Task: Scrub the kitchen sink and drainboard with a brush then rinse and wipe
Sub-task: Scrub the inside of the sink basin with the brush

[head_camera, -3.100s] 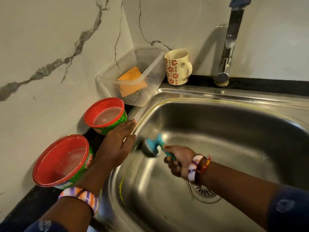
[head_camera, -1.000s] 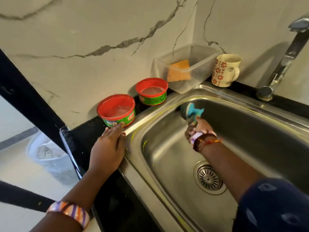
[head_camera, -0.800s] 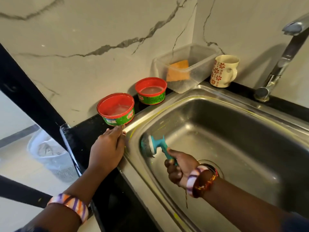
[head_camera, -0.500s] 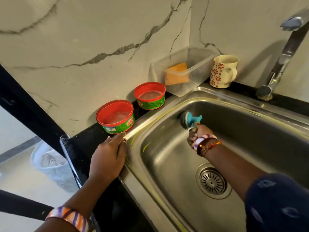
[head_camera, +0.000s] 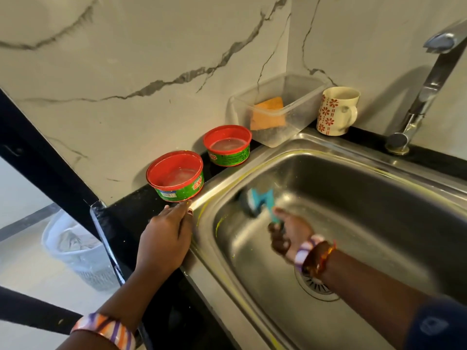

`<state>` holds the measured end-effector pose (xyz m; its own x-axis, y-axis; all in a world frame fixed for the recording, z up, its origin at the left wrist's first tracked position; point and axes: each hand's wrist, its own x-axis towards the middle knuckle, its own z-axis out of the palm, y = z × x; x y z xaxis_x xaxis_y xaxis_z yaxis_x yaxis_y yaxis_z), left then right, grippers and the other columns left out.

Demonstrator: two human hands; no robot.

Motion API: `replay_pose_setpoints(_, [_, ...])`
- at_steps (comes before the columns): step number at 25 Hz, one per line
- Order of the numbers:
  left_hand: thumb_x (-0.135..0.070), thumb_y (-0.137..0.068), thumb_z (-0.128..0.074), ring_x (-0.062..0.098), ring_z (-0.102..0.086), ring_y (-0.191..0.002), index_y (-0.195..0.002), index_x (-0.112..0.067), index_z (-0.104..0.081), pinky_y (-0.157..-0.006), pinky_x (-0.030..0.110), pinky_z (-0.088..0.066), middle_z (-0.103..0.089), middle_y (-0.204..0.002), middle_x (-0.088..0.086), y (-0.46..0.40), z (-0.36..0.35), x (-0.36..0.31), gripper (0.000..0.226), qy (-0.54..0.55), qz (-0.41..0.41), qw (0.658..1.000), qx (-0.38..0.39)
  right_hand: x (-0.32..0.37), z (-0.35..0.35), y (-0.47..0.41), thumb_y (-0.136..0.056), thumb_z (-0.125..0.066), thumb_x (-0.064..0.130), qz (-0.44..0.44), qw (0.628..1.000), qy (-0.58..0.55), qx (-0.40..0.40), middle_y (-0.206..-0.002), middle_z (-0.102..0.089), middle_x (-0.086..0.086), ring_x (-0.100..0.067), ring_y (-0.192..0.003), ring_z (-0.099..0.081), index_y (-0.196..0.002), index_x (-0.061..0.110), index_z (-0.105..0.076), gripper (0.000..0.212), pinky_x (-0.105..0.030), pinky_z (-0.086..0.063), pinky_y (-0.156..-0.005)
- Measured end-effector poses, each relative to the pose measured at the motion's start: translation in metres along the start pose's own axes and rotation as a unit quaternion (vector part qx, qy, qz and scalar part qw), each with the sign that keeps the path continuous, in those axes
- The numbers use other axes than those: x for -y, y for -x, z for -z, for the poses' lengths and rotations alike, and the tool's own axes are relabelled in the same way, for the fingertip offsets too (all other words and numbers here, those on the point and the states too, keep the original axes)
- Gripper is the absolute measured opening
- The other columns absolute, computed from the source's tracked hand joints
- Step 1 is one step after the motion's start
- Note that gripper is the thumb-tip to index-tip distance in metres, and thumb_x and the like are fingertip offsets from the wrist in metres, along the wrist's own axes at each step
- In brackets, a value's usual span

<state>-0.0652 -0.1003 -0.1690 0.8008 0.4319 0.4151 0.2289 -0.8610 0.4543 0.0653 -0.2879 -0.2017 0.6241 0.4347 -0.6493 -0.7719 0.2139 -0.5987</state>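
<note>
Shiny steel, glossy stone, plastic tubs

The sink [head_camera: 366,223] is brushed stainless steel with a soft sheen; the tap [head_camera: 427,97] is polished metal. The wall [head_camera: 126,59] looks like smooth veined marble, the counter [head_camera: 131,213] glossy black stone. The box [head_camera: 298,114] is cloudy clear plastic; the mug [head_camera: 336,111] is glazed ceramic.

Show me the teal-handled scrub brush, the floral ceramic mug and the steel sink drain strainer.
Teal-handled scrub brush [head_camera: 260,199]: head view, on the blurred teal neck behind the bristles.
Floral ceramic mug [head_camera: 333,112]: head view, on its cream side wall.
Steel sink drain strainer [head_camera: 314,286]: head view, on the slotted part left of the wrist.
</note>
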Motion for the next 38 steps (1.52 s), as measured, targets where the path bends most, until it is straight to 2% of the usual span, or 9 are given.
replay_pose_setpoints(3, [-0.033, -0.087, -0.038, 0.030, -0.066, -0.078, -0.111, -0.011, -0.067, -0.063, 0.035, -0.051, -0.068, -0.086, 0.010, 0.002, -0.001, -0.002, 0.044, -0.003, -0.005, 1.000, -0.006, -0.020, -0.003, 0.017, -0.096, -0.046, 0.023, -0.026, 0.998, 0.043, 0.039, -0.050, -0.036, 0.000, -0.003, -0.024, -0.024, -0.086, 0.014, -0.051, 0.014, -0.006, -0.019, -0.028])
replay_pose_setpoints(7, [-0.024, -0.091, -0.044, 0.032, -0.065, -0.073, -0.112, -0.009, -0.066, -0.056, 0.027, -0.040, -0.069, -0.078, 0.011, 0.002, -0.001, -0.002, 0.034, -0.030, 0.007, 0.999, -0.011, 0.042, 0.001, -0.032, -0.097, -0.044, 0.021, 0.109, 0.982, -0.125, -0.091, -0.043, -0.035, 0.001, -0.002, -0.020, -0.026, -0.074, 0.017, -0.044, 0.024, -0.004, -0.020, -0.030])
replay_pose_setpoints(10, [-0.022, -0.093, -0.045, 0.031, -0.063, -0.070, -0.114, -0.010, -0.065, -0.053, 0.024, -0.036, -0.069, -0.080, 0.011, 0.002, -0.002, -0.001, 0.032, -0.040, 0.016, 0.999, -0.014, 0.044, 0.003, -0.055, -0.096, -0.045, 0.023, 0.173, 0.962, -0.145, -0.151, -0.054, -0.033, 0.000, -0.003, -0.021, -0.026, -0.077, 0.020, -0.050, 0.021, -0.004, -0.022, -0.034])
replay_pose_setpoints(15, [-0.019, -0.094, -0.049, 0.031, -0.063, -0.077, -0.118, -0.012, -0.064, -0.057, 0.027, -0.036, -0.069, -0.092, 0.013, 0.000, -0.001, -0.003, 0.029, -0.051, 0.045, 0.998, -0.001, -0.016, 0.007, -0.039, -0.098, -0.041, 0.023, -0.031, 0.997, 0.006, -0.068, -0.029, -0.032, 0.003, -0.004, -0.017, -0.024, -0.069, 0.012, -0.041, 0.031, -0.004, -0.020, -0.028])
replay_pose_setpoints(18, [-0.019, -0.094, -0.048, 0.031, -0.062, -0.075, -0.112, -0.012, -0.066, -0.057, 0.027, -0.034, -0.068, -0.087, 0.013, 0.000, 0.001, -0.005, 0.027, -0.062, 0.050, 0.997, 0.004, -0.017, 0.004, -0.011, -0.098, -0.040, 0.029, -0.130, 0.979, 0.143, 0.056, -0.034, -0.032, 0.005, -0.002, -0.020, -0.021, -0.067, 0.013, -0.037, 0.035, -0.007, -0.015, -0.024])
replay_pose_setpoints(24, [-0.021, -0.094, -0.046, 0.027, -0.055, -0.065, -0.104, -0.009, -0.066, -0.051, 0.027, -0.031, -0.064, -0.078, 0.012, 0.000, 0.003, -0.005, 0.025, -0.066, 0.050, 0.996, 0.009, -0.003, 0.007, 0.027, -0.095, -0.048, 0.026, -0.103, 0.951, 0.279, 0.089, -0.053, -0.035, 0.001, -0.001, -0.028, -0.021, -0.098, 0.015, -0.052, 0.012, -0.008, -0.018, -0.027])
replay_pose_setpoints(28, [-0.021, -0.094, -0.045, 0.029, -0.054, -0.065, -0.104, -0.010, -0.066, -0.056, 0.028, -0.031, -0.063, -0.078, 0.012, 0.000, 0.003, -0.005, 0.025, -0.068, 0.052, 0.996, 0.010, 0.017, -0.007, 0.028, -0.097, -0.044, 0.027, -0.109, 0.939, 0.311, 0.098, -0.047, -0.037, 0.003, 0.000, -0.024, -0.021, -0.090, 0.012, -0.049, 0.017, -0.006, -0.017, -0.025])
replay_pose_setpoints(32, [-0.024, -0.095, -0.042, 0.022, -0.048, -0.060, -0.104, -0.010, -0.065, -0.055, 0.028, -0.034, -0.060, -0.072, 0.009, 0.000, 0.002, -0.004, 0.028, -0.058, 0.047, 0.997, 0.009, 0.008, -0.008, 0.036, -0.098, -0.042, 0.025, -0.103, 0.925, 0.353, 0.096, -0.057, -0.031, 0.001, 0.000, -0.026, -0.021, -0.130, 0.012, -0.045, 0.035, -0.007, -0.016, -0.027])
replay_pose_setpoints(38, [-0.020, -0.095, -0.045, 0.018, -0.046, -0.060, -0.109, -0.010, -0.066, -0.049, 0.025, -0.029, -0.061, -0.073, 0.009, 0.001, 0.004, -0.008, 0.027, -0.059, 0.045, 0.997, 0.013, 0.006, -0.014, 0.022, -0.098, -0.040, 0.026, -0.107, 0.939, 0.316, 0.085, -0.051, -0.029, 0.003, -0.001, -0.023, -0.020, -0.080, 0.012, -0.043, 0.023, -0.007, -0.015, -0.026])
